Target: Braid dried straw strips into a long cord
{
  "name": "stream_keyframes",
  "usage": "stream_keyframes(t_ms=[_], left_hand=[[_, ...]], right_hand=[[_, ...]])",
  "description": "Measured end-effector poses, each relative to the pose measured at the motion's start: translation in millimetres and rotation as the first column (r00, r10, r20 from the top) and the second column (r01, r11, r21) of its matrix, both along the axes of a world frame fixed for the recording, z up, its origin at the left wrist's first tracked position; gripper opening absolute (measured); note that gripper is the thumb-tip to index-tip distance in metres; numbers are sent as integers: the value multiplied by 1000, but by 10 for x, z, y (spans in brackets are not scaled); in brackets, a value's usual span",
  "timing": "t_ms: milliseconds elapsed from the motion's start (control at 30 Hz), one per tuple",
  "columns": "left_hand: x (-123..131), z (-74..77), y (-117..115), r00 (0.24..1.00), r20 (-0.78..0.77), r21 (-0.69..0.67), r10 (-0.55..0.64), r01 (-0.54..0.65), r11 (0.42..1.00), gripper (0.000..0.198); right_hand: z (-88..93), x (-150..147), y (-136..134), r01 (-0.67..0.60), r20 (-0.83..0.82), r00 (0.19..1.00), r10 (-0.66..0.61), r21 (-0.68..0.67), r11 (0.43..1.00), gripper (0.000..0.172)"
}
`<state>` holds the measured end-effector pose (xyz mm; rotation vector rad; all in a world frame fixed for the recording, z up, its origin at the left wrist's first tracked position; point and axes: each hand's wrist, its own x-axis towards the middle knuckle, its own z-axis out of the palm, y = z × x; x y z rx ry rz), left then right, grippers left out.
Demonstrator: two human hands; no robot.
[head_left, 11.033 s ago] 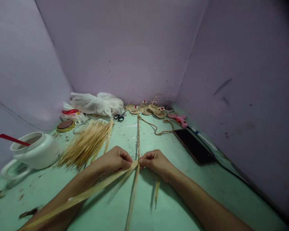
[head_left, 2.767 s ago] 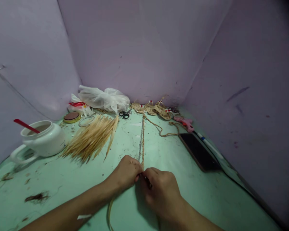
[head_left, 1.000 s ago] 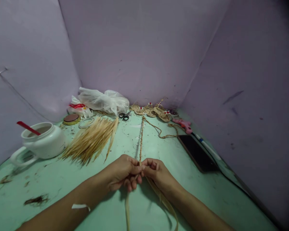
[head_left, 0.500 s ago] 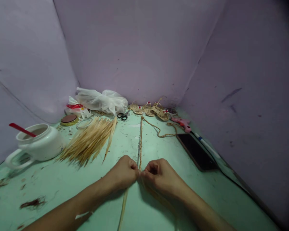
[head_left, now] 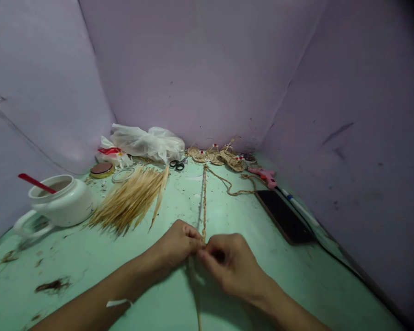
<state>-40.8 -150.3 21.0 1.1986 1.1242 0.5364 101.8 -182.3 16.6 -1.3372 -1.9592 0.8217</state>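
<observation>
A thin braided straw cord (head_left: 204, 202) runs straight across the green table (head_left: 89, 276) from the far woven pieces toward me. My left hand (head_left: 177, 243) and my right hand (head_left: 231, 264) meet at its near end, both with fingers pinched on the loose straw strands (head_left: 195, 294) where the braid stops. The strands hang down toward me between my wrists. The fingertips touch each other at the braid's end.
A pile of dry straw strips (head_left: 133, 198) lies left of the cord. A white pot with a red handle (head_left: 60, 202) stands at far left. At the back are a plastic bag (head_left: 148, 143), scissors (head_left: 175, 164) and woven straw pieces (head_left: 217, 156). A pink glue gun (head_left: 265, 175) and a dark phone (head_left: 284, 216) lie right.
My right hand has shifted nearer to me and turned its back up over the strands. The loose strands have swung from my left wrist toward the middle. My left hand stays at the braid's end.
</observation>
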Motion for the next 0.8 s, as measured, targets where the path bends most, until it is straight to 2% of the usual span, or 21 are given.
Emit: stream_keyframes(t_ms=[67,100,167,200,233,267,367,467,600,800], left_hand=[[-12,27,3,1000,-19,-9,-15,14,1000,7],[-17,36,2,999,-21,-4,-28,28,1000,7],[-24,28,-1,998,-7,26,-61,61,998,9],[-26,12,-1,997,-5,48,-77,77,996,10],[-28,-9,2,996,-17,71,-90,91,993,11],[-31,-31,6,994,-49,94,-99,103,990,11],[-55,-59,28,966,-231,177,-119,162,971,11],[-99,16,30,899,-410,200,-154,254,946,18],[-107,138,-83,825,-538,210,-175,332,920,23],[44,39,-418,726,-688,448,5,419,790,21]], right_hand=[[40,8,68,137,-211,960,-182,-212,968,25],[50,5,99,106,-313,922,-226,-359,928,24],[44,-10,143,-97,-467,849,-246,-597,797,21],[29,-18,155,-184,-509,825,-245,-653,735,20],[7,-25,163,-217,-518,819,-246,-677,703,19],[-18,-28,168,-203,-503,830,-242,-676,708,17],[-95,-22,185,-65,-388,894,-224,-606,793,13],[-132,-18,200,-7,-331,917,-224,-574,819,10],[-99,-57,184,9,-385,878,-283,-578,816,7],[-58,-131,125,-18,-486,785,-385,-638,770,12]])
